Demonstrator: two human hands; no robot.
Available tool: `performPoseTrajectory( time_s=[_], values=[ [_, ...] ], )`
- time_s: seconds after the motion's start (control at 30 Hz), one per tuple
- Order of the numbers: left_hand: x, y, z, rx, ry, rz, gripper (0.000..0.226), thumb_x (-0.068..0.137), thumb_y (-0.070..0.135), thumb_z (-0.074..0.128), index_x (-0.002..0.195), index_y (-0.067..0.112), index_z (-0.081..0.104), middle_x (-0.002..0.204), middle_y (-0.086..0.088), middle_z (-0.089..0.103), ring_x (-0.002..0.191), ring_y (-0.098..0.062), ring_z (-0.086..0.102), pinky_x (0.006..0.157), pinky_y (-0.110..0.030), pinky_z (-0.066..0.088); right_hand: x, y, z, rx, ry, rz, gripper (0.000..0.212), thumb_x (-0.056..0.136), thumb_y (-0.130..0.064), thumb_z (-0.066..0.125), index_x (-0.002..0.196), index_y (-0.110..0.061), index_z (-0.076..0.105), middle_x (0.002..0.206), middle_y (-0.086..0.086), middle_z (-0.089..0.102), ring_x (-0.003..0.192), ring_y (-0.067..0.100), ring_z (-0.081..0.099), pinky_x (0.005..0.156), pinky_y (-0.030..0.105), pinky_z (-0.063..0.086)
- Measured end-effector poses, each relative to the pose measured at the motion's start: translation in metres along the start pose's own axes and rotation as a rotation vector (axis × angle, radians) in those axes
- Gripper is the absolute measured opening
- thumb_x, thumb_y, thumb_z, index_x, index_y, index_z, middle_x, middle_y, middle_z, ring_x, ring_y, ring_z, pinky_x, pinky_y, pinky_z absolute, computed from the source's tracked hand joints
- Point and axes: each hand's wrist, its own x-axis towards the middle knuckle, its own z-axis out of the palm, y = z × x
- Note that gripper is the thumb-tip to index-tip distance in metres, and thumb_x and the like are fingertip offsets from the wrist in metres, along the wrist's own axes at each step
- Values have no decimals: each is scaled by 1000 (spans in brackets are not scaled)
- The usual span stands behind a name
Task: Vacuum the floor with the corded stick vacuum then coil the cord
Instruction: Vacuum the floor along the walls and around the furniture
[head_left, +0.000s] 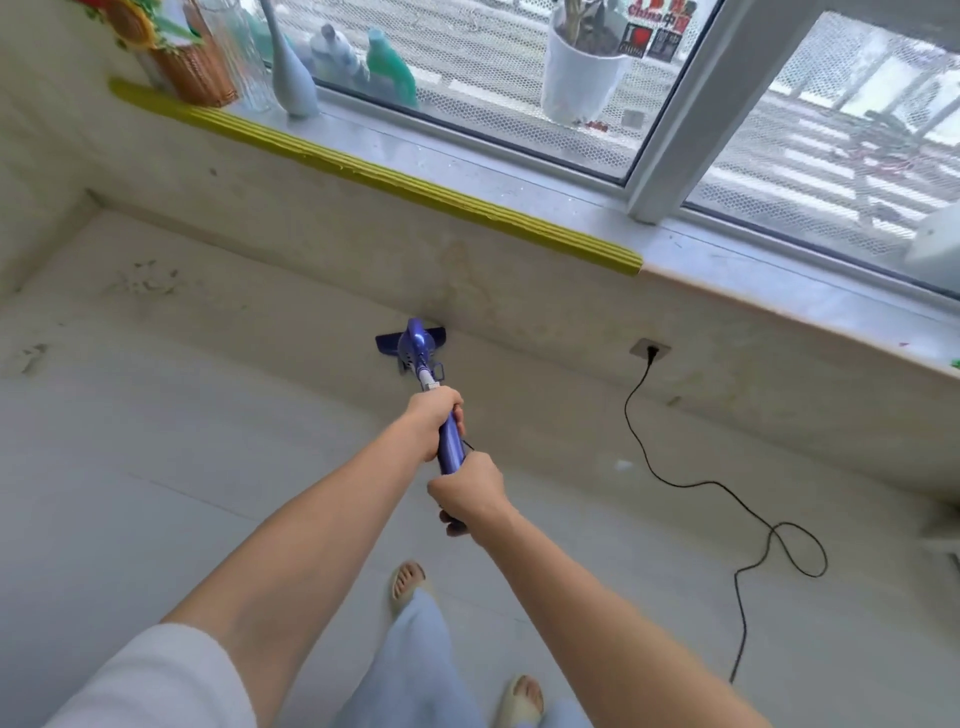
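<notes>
stick vacuum (415, 345) head down on floor (156, 467), nose touching wall base under window sill (727, 260). left hand (434, 421) grasping handle high, right hand (467, 491) grasping handle end. cord (727, 493) plugged into outlet (649, 351), looped on floor to the right. best to sweep along the wall edge, steering clear of the cord loops.

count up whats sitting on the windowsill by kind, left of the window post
wicker basket: 1
clear glass vase: 1
pale slim-necked vase: 1
white plant pot: 1
total: 4
The bottle shapes behind the pane seem to be outside, so they are left out.
</notes>
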Motion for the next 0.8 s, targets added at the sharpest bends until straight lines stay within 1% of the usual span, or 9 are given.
performPoseTrajectory(
  time_s=[0.2, 0.27, 0.4, 0.57, 0.63, 0.67, 0.73, 0.77, 0.8],
  values=[
    [-39, -41, 17, 27, 11, 9, 17, 87, 3, 43, 73, 13, 43, 52, 2, 39, 45, -12, 34, 45, -20, 34, -30, 44, -18, -57, -32, -69, 16, 82, -2, 55, 89, -8, 43, 86, 12, 53, 50, 16, 51, 41, 23, 42],
    [-53, -57, 23, 18, 21, 7, 17, 84, 3, 44, 70, 12, 43, 49, 2, 40, 44, -13, 36, 46, -19, 34, -42, 58, -26, -87, -38, -82, 14, 82, 0, 53, 93, -6, 44, 84, 13, 54, 49, 17, 52, 40, 24, 43],
    [-84, -100, 41, -13, 33, 17, 17, 84, 4, 45, 68, 11, 42, 55, -1, 42, 47, -13, 39, 51, -22, 35, -77, 97, -44, -155, -61, -98, 16, 84, 0, 50, 98, -4, 46, 77, 11, 53, 48, 17, 52, 38, 23, 44],
    [-119, -159, 59, 2, 52, 56, 20, 83, 6, 47, 64, 10, 43, 38, -1, 45, 47, -15, 40, 54, -22, 35, -117, 152, -63, -237, -80, -143, 14, 84, -1, 50, 97, -4, 46, 71, 10, 53, 45, 15, 51, 35, 18, 42],
    [-133, -179, 62, 25, 61, 79, 23, 85, 6, 45, 62, 9, 43, 35, -1, 45, 47, -15, 41, 54, -21, 34, -137, 170, -67, -255, -94, -160, 5, 84, 0, 48, 87, -4, 48, 67, 8, 52, 43, 14, 51, 36, 19, 42],
    [-136, -182, 62, 33, 64, 94, 26, 86, 5, 44, 61, 8, 43, 33, -2, 45, 46, -15, 41, 53, -21, 34, -142, 172, -67, -260, -102, -164, 6, 84, 0, 48, 82, -5, 47, 66, 8, 52, 42, 14, 50, 37, 20, 42],
    [-148, -193, 63, 44, 52, 110, 42, 87, 3, 43, 45, 6, 47, 31, -2, 43, 43, -16, 41, 53, -21, 33, -158, 182, -71, -263, -114, -175, 8, 84, 1, 47, 79, -5, 46, 62, 8, 50, 43, 16, 49, 40, 22, 42],
    [-151, -193, 63, 71, 43, 112, 54, 87, 3, 43, 33, 7, 46, 30, -2, 42, 43, -17, 41, 52, -21, 33, -163, 181, -73, -257, -124, -167, 7, 84, 2, 47, 82, -5, 47, 62, 8, 49, 44, 17, 48, 41, 23, 41],
    [-159, -195, 65, 106, 38, 113, 60, 88, 3, 43, 27, 7, 44, 29, -2, 41, 42, -18, 41, 52, -22, 33, -170, 182, -75, -243, -131, -160, 7, 84, 3, 47, 83, -5, 47, 61, 7, 48, 44, 17, 47, 42, 24, 41]
  ],
)
